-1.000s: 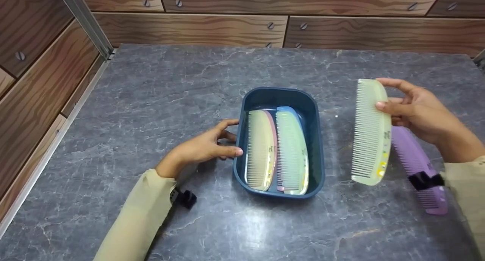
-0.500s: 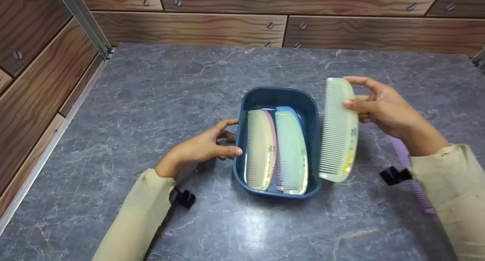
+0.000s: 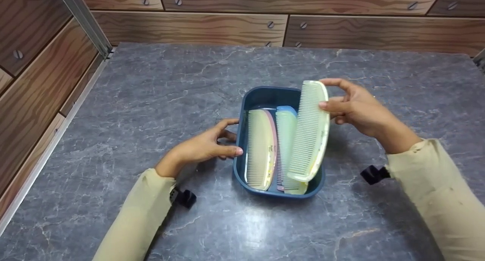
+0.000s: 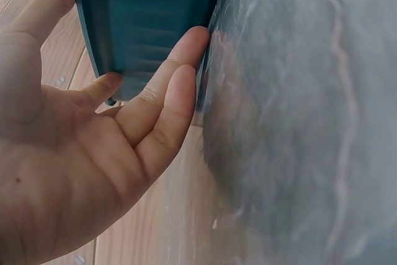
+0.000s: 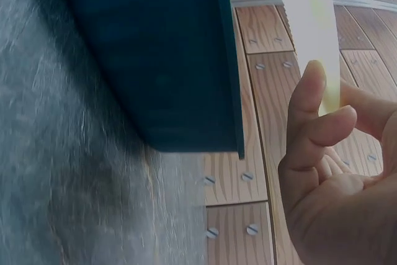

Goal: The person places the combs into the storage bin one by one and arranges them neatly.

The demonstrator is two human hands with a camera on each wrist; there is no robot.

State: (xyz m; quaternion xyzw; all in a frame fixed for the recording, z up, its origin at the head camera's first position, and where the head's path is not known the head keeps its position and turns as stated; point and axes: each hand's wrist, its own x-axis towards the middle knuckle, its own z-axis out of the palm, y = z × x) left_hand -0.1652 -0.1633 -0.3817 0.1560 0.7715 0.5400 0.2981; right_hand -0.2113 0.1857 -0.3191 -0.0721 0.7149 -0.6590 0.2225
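In the head view, my right hand pinches a pale green comb near its upper end, thumb on the near face. The comb hangs tilted over the right side of a dark blue plastic bin. Inside the bin lies a cream comb with a pink one partly under it. Beside them a light green comb overlaps a blue comb. My left hand touches the bin's left side, its thumb at the rim. The left wrist view has its fingers against the outer wall.
The bin stands on a grey marbled tabletop. Wood-patterned panels bound the back and left, with a metal post at the back left corner. A small black device sits at each wrist.
My right hand has carried the pale green comb leftward from the bin's right to over its right side. The right forearm now covers the purple comb on the table. My left hand stays put.
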